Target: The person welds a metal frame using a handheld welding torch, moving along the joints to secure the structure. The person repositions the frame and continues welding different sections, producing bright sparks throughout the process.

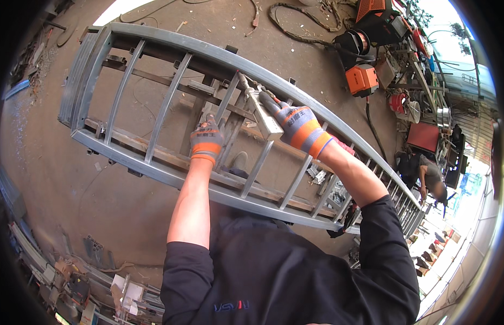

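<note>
A long grey metal frame [154, 35] with square-tube rungs lies across in front of me like a ladder. My right hand [302, 127], in a grey and orange glove, is closed round the dark handle of a silver welding gun [264, 117]. The gun's narrow nozzle points away to the far left, close to where a rung [228, 96] meets the far rail. At the near end of that rung is my left hand [206, 136], in a matching glove, with its fingers closed on it. The glove hides part of the grip.
Dark support beams [206, 103] lie under the frame. Orange and black machines [362, 80] stand at the far right, with a thick hose [300, 37] on the floor. Another person [432, 176] bends beside the frame's right end. Metal pieces [127, 295] are piled at the lower left.
</note>
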A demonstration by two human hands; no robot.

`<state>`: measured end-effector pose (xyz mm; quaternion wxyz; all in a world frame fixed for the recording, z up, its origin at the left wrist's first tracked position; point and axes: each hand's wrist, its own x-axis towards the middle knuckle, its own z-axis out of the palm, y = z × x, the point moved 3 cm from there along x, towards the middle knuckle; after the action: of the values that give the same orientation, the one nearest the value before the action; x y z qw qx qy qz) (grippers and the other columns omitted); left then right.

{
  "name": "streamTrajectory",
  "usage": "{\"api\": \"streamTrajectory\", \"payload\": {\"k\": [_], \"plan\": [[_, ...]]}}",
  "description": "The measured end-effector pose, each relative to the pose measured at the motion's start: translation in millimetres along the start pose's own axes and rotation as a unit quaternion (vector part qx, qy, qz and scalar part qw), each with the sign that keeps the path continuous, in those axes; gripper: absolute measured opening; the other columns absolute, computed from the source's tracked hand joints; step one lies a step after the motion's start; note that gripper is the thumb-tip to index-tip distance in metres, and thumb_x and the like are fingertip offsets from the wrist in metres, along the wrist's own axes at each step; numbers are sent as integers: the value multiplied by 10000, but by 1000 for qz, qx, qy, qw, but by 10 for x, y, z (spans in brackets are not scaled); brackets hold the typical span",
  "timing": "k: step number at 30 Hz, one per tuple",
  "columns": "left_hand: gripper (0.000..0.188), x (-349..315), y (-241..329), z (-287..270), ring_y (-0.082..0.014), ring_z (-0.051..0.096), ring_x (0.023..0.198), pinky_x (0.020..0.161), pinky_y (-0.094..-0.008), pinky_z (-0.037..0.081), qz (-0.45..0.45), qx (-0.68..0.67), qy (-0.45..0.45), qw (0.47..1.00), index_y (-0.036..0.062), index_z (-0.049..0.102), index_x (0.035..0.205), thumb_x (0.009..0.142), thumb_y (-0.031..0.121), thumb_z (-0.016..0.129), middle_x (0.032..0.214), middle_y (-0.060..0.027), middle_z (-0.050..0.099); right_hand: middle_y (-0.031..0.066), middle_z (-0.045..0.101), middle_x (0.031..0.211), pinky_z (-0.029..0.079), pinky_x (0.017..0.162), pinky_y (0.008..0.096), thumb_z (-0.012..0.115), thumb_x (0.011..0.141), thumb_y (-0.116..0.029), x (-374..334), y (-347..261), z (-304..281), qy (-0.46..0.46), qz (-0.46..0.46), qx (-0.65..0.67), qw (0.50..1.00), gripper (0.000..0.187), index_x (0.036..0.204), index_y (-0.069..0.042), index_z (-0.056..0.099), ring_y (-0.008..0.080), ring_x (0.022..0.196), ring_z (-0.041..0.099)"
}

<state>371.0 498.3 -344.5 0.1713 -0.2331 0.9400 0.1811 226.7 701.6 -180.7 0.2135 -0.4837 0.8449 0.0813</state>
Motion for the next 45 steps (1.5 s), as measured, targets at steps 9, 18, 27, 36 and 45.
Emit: {"api": "streamTrajectory", "payload": {"k": [9,18,27,36,45], "plan": [[428,-40,4,27,-350,794,992,817,-489,634,19,27,44,998,70,591,1340,996,324,621,1088,-167,787,184,659,903,541,547,472,721,836,-95,-18,-31,53,77,6,33,996,899,1661,-95,366,352,680,716],[548,11,-43,119,-332,784,1061,867,-522,623,4,19,-6,1000,69,549,1433,960,323,659,1199,-151,769,189,672,922,561,625,488,735,776,-47,2,-36,35,58,15,38,997,1028,1707,-114,303,380,732,709],[562,23,-58,125,-338,781,1043,866,-527,623,-10,11,-11,1000,90,560,1397,948,391,717,1175,-153,762,222,716,1043,589,675,508,705,905,-189,1,-30,-49,27,25,52,998,847,1663,-121,333,404,820,757],[504,47,-39,42,-319,773,1065,873,-513,621,-21,-2,-32,999,112,580,1305,936,415,740,1154,-139,766,238,709,1050,602,683,495,705,900,-196,-24,24,9,24,17,56,998,799,1627,-88,392,372,858,773],[545,29,-10,-10,-317,778,1064,872,-504,623,-22,-10,-7,1000,107,603,1311,976,524,704,1119,-137,781,221,706,1022,597,659,485,719,878,-190,-75,17,-42,25,16,42,999,807,1610,-72,399,359,829,773]]}}
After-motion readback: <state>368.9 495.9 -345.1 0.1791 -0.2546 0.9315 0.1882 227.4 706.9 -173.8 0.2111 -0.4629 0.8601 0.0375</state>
